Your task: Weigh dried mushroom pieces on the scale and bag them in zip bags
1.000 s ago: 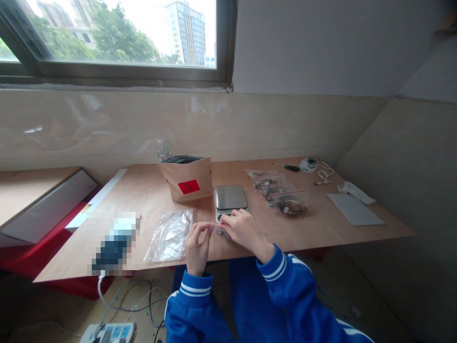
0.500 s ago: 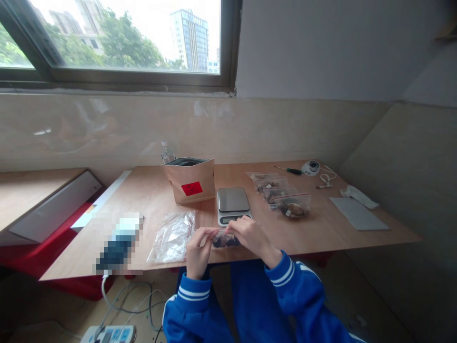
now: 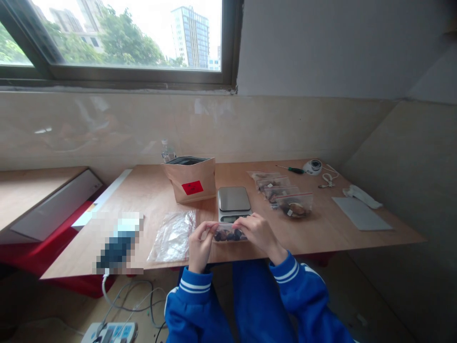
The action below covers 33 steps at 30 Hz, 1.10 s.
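Left hand [image 3: 198, 247] and right hand [image 3: 261, 233] each pinch an end of a small clear zip bag [image 3: 228, 233], dark lumpy pieces inside, held level just in front of the scale [image 3: 233, 203].

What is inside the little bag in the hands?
Through the small clear bag, dark brown lumps show. The left hand and right hand cover its ends, so anything there is hidden.

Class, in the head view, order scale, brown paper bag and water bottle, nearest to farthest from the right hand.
1. Scale, just beyond the right hand holding the small bag.
2. Brown paper bag, farther back-left.
3. Water bottle, behind that bag, at the wall.
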### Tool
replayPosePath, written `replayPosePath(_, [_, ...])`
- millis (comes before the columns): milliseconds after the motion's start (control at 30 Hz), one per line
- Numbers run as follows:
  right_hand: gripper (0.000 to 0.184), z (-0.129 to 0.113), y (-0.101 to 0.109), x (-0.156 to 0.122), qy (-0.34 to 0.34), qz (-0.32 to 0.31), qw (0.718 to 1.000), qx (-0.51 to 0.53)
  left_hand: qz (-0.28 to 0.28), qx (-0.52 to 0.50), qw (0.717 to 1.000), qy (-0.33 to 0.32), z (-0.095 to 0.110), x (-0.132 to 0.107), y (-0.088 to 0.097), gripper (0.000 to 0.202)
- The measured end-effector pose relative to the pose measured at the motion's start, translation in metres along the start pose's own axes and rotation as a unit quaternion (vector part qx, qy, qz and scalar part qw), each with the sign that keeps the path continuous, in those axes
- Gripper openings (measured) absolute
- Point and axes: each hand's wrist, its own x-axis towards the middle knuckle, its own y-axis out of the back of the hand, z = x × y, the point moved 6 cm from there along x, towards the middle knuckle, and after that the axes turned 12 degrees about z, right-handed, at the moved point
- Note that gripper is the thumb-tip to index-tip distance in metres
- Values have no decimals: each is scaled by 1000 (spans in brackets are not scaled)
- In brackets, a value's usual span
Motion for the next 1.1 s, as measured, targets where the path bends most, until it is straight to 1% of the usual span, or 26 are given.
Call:
replayPosePath(133, [24,10,6,2,-30,17,999,4,1,-41,998,37,-6,7,0,21])
replayPosePath(233, [27,17,12,4,-68,33,997,21,0,-78,995,67,-8,9,-8,26])
replayPosePath(300, [24,24,15,4,-102,42,993,38,11,-110,990,88,-9,12,-14,29])
replayPosePath(367, [21,33,19,2,-147,53,986,66,20,-137,985,106,-9,15,-18,31])
replayPosePath(500, [23,49,20,-2,-234,75,958,144,5,-171,978,122,-5,21,-23,31])
replayPosePath(567, [23,52,17,-2,-269,85,934,218,15,-190,973,132,-3,24,-24,31])
replayPosePath(600, [23,53,14,-1,-288,96,917,261,25,-196,971,138,-2,25,-25,32])
replayPosePath(667, [28,56,11,-1,-336,139,869,334,37,-199,969,144,-1,27,-29,34])
replayPosePath(733, [35,61,9,-2,-382,190,819,384,35,-189,972,136,3,27,-35,37])
replayPosePath(800, [41,67,10,-6,-413,225,783,407,28,-176,976,124,6,25,-42,39])
replayPosePath(833, [43,70,12,-9,-422,236,775,407,22,-171,978,119,8,23,-45,39])
replayPosePath(867, [44,74,15,-12,-429,243,772,401,8,-163,980,117,9,21,-49,40])
replayPosePath(900, [45,79,19,-16,-434,247,775,388,-13,-153,981,118,9,18,-53,42])
replayPosePath(967, [46,91,29,-27,-441,241,788,355,-75,-118,983,123,9,13,-61,43])
replayPosePath(1033, [47,111,43,-41,-456,241,795,319,-135,-81,980,126,9,10,-66,43])
replayPosePath(1067, [48,124,51,-49,-465,248,795,302,-150,-67,978,127,10,10,-66,44])
replayPosePath(1100, [50,139,60,-57,-475,265,789,286,-154,-57,978,124,12,13,-63,44])
